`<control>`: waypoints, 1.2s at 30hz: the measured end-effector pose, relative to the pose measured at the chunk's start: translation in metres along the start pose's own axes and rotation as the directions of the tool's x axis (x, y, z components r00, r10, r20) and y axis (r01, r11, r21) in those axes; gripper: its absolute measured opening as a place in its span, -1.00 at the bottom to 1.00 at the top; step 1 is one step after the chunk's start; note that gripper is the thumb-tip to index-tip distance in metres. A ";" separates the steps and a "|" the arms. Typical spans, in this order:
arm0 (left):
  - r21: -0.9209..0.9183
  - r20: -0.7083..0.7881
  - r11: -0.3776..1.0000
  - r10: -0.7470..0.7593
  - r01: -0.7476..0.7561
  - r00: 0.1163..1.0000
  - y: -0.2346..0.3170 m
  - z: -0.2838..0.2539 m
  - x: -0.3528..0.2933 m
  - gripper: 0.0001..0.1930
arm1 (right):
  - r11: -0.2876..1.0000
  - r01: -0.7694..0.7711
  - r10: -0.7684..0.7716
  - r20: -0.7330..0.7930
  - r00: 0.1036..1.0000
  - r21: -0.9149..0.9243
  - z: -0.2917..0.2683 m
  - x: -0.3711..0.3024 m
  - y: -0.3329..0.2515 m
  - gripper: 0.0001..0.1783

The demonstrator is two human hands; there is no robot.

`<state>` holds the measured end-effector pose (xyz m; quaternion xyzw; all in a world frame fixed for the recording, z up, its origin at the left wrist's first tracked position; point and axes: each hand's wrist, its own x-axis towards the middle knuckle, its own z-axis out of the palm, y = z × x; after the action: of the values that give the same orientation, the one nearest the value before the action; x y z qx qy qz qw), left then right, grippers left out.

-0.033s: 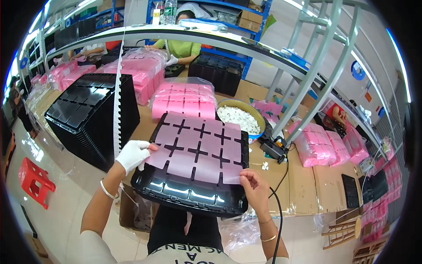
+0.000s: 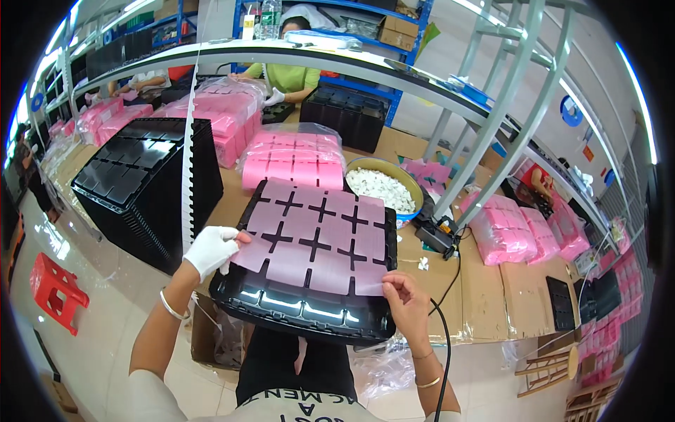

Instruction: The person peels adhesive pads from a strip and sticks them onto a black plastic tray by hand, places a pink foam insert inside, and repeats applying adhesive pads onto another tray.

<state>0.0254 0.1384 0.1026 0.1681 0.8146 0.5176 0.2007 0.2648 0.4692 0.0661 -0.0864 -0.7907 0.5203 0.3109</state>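
Observation:
A thin translucent pink sheet (image 2: 295,246) with cross-shaped cut-outs lies over the far part of a black plastic tray (image 2: 281,309). My left hand (image 2: 213,251), in a white glove with bare fingertips, pinches the sheet's near left corner. At the near right corner, the bare fingers of my right hand (image 2: 408,299) are closed on the same sheet. The sheet's near edge sits slightly raised, and the glossy near strip of the tray is uncovered. Dark tray surface shows through the cut-outs.
A tall stack of black trays (image 2: 151,183) stands left. Beyond my tray are bagged pink sheets (image 2: 295,158) and a round tub (image 2: 420,204) of small white pieces. A black power adapter (image 2: 436,238) and cable lie right. Metal shelf legs (image 2: 485,133) rise there. A co-worker (image 2: 299,77) sits opposite.

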 end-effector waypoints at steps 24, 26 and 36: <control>0.629 -0.219 0.725 0.510 -0.280 0.832 -0.001 0.018 -0.044 -0.74 | 0.834 0.268 -0.230 0.139 0.963 -0.482 0.004 -0.030 -0.047 -0.71; 0.675 -0.120 0.606 0.652 -0.420 0.748 0.011 0.031 -0.016 -0.67 | 0.833 0.365 -0.299 0.216 0.929 -0.416 0.018 -0.008 -0.043 -0.57; 0.770 -0.295 0.637 0.300 0.039 0.907 0.036 0.069 0.152 0.10 | 0.692 0.272 -0.325 0.047 0.945 -0.669 0.038 0.167 0.089 -0.28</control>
<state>-0.0689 0.2800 0.0861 0.1878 0.9636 0.1637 -0.0969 0.0941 0.5561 0.0448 -0.0817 -0.9150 0.1417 0.3688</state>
